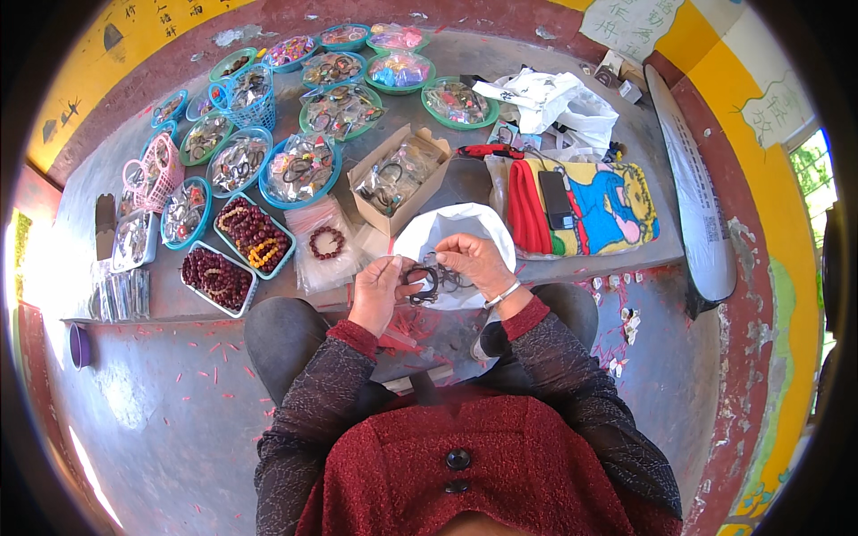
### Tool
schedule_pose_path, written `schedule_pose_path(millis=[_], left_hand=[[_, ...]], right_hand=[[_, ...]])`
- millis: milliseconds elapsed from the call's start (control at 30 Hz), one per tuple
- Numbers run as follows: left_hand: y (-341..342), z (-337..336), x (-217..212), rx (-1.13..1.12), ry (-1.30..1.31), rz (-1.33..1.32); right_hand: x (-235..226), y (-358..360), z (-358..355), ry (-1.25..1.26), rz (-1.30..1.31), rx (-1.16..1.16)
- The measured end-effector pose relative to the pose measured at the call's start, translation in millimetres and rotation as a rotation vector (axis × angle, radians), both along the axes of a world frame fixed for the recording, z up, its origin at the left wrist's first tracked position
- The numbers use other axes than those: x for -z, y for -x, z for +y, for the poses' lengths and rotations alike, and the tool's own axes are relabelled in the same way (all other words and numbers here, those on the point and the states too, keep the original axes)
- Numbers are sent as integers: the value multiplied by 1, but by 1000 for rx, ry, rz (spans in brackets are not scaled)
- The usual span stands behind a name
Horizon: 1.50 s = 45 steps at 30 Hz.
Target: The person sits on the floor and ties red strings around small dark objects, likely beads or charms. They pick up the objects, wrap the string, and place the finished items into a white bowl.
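Both of my hands are together over a white plastic bag (494, 234) that lies open at the bench edge, between my knees. A small bunch of thin black loops (424, 284), which look like hair ties or cord bracelets, hangs from the fingers of my left hand (377, 291); its thumb and forefinger are pinched. My right hand (483, 268), with a pale bangle on the wrist, also has its fingertips pinched, on dark strands beside that bunch. More dark loops show inside the bag. A dark red bead bracelet (326, 242) lies on clear plastic bags (315, 275) left of my hands.
Trays of dark red beads (214, 281) stand left. An open cardboard box (400, 170) of packaged trinkets lies ahead, with several basins (340, 112) of small bagged goods behind. Right are a phone (558, 200) on a colourful folded cloth (612, 210) and white bags (554, 98).
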<state>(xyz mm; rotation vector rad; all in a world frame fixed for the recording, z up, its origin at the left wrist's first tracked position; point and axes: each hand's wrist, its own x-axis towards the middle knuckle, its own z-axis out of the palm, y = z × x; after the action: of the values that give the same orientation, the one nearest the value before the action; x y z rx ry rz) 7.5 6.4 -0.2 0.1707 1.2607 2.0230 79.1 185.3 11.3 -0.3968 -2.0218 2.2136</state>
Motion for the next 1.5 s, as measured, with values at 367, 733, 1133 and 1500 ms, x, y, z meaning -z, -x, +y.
schedule_pose_path(millis=[367, 733, 1133, 1500], left_hand=[[0, -1, -15, 75, -39, -82], [3, -1, -7, 186, 164, 7], [8, -3, -19, 198, 153, -25], [6, -7, -14, 231, 217, 131]], right_hand=[[-6, -5, -3, -158, -78, -55], [-4, -6, -8, -197, 10, -115], [-15, -6, -4, -280, -11, -77], [-13, -8, 1, -154, -71, -92]])
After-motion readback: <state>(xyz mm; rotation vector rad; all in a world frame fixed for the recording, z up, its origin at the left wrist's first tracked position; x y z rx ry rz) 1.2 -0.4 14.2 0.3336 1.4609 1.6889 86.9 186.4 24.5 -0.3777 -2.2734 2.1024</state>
